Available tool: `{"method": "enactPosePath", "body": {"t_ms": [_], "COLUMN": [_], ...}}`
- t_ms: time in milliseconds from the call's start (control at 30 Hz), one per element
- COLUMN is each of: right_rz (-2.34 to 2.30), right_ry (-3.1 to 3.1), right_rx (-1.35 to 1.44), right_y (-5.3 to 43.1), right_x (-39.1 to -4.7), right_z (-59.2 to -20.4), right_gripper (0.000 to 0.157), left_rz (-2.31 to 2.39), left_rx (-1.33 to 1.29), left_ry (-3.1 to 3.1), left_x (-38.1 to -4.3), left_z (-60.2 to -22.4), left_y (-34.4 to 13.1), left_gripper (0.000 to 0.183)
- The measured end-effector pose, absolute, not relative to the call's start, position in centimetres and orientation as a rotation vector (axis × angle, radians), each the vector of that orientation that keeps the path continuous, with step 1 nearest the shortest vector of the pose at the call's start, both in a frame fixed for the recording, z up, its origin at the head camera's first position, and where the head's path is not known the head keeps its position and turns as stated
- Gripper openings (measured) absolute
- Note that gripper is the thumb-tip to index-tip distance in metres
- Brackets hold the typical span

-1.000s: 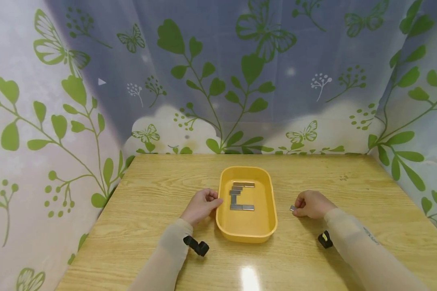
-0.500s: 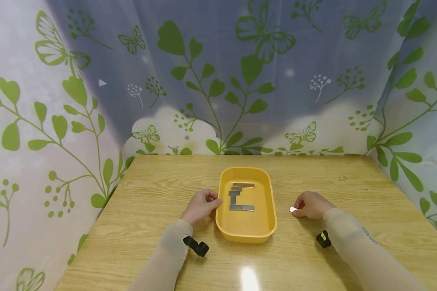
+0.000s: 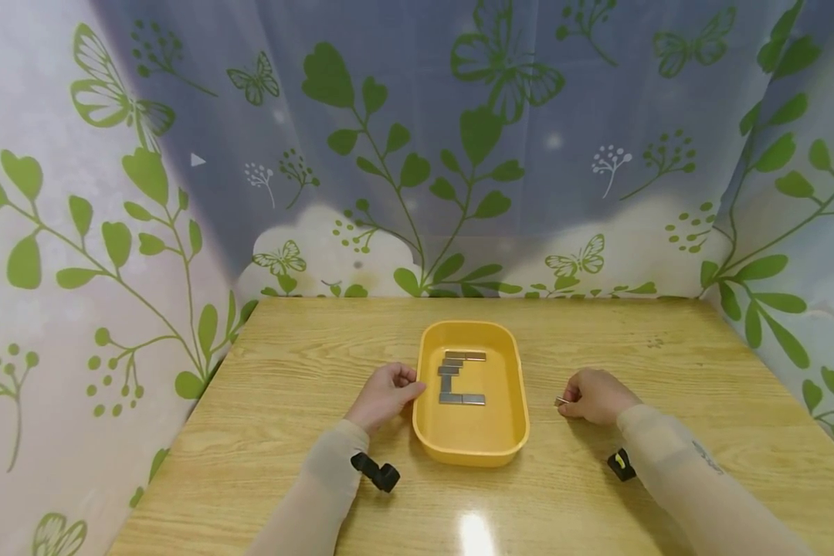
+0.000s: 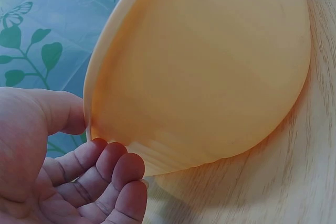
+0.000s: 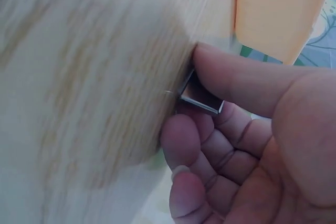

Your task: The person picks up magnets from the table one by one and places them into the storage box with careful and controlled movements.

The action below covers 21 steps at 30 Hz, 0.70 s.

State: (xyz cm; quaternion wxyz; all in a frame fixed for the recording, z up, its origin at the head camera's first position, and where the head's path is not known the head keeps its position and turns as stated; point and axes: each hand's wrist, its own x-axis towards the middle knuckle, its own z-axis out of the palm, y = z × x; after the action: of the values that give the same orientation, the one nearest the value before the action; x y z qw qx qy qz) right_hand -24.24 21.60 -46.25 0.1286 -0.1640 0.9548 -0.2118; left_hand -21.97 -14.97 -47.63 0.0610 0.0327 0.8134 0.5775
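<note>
A yellow plastic tub stands on the wooden table, with several flat grey metal bars on its floor in a bracket-like outline. My left hand pinches the tub's left wall; in the left wrist view its thumb is over the rim and the fingertips lie against the outer side. To the right of the tub, my right hand pinches one small shiny metal bar between thumb and fingers, close to the tabletop. The fingers cover part of that bar.
The wooden table extends around the tub on all sides. A leaf-and-butterfly patterned curtain closes off the back and both sides. A black wrist-camera mount sits on the left sleeve, another on the right.
The metal bar in my right hand has turned between the fingers, from its bright flat face to a thin edge. My left hand and the tub stay in place.
</note>
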Motion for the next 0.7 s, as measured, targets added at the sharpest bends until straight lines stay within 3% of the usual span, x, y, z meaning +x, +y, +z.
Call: {"method": "enactPosePath", "body": {"t_ms": [267,700], "right_rz": [-0.518,-0.537], "right_ry": [2.862,2.881], "right_rx": [-0.471,-0.525], "right_y": [21.5,21.9], "right_x": [-23.7,-23.1], "right_z": [-45.5,-45.4], "right_gripper": [0.024,0.015], "left_rz": [1.74,1.749], "left_rx": [0.102,0.096], "left_ry": [2.469,2.463], "left_x": [-21.8,-21.9], "left_z": [-47.6,-47.4], "left_y": [-14.9,-14.9], "left_gripper": [0.018,0.018]}}
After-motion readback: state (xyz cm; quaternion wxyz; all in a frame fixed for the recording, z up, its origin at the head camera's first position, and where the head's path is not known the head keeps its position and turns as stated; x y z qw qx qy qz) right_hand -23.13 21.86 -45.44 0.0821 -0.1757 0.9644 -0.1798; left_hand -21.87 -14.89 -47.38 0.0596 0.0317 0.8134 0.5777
